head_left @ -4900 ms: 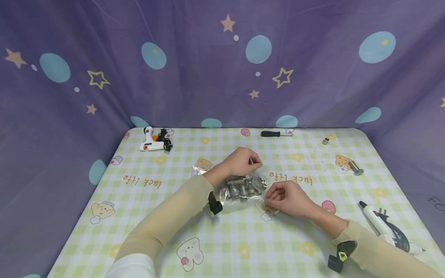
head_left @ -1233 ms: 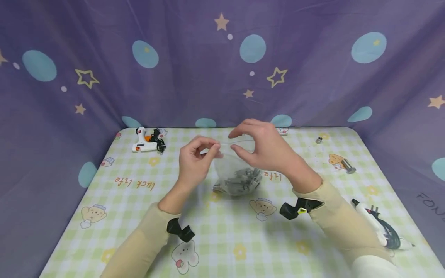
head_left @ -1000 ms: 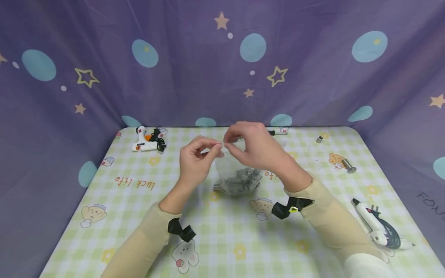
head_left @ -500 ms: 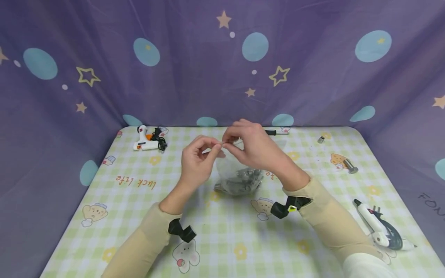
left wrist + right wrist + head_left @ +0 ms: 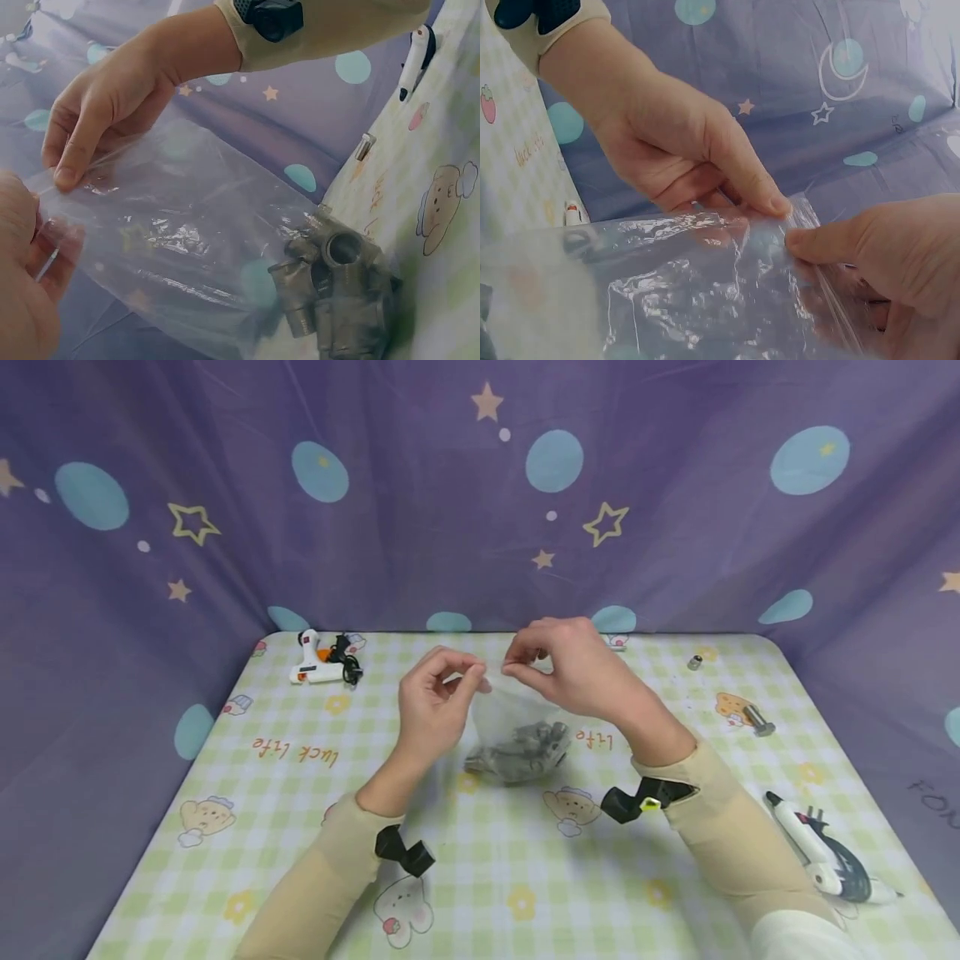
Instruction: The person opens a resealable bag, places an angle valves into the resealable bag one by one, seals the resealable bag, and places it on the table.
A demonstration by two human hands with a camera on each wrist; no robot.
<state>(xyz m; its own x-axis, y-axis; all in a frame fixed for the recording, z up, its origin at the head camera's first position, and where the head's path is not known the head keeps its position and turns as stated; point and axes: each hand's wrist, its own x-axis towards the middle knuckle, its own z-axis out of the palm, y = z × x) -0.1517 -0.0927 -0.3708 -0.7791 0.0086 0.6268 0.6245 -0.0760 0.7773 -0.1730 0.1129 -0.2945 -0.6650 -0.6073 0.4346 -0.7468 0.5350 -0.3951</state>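
Observation:
A clear zip bag (image 5: pixel 504 714) stands on the table with its top drawn up, and hollow metal fittings (image 5: pixel 337 277) lie in its bottom. My left hand (image 5: pixel 435 702) pinches the bag's top edge between thumb and fingers. Just to its right, my right hand (image 5: pixel 581 664) pinches the same edge, a small gap parting the two sets of fingertips. In the right wrist view both thumbs press near the zip strip (image 5: pixel 832 300). Whether the strip is sealed along its length I cannot tell.
At the back left lies a small white glue gun (image 5: pixel 318 672) with a black cord. A larger glue gun (image 5: pixel 825 860) lies at the right, below a bolt (image 5: pixel 759 720) and a small metal fitting (image 5: pixel 695 662). My right hand mostly hides a screwdriver (image 5: pixel 617 648).
Earlier the bag lay flat between my hands; its top is now held up. In the last half second my right hand slid slightly right along the edge, away from the left fingertips.

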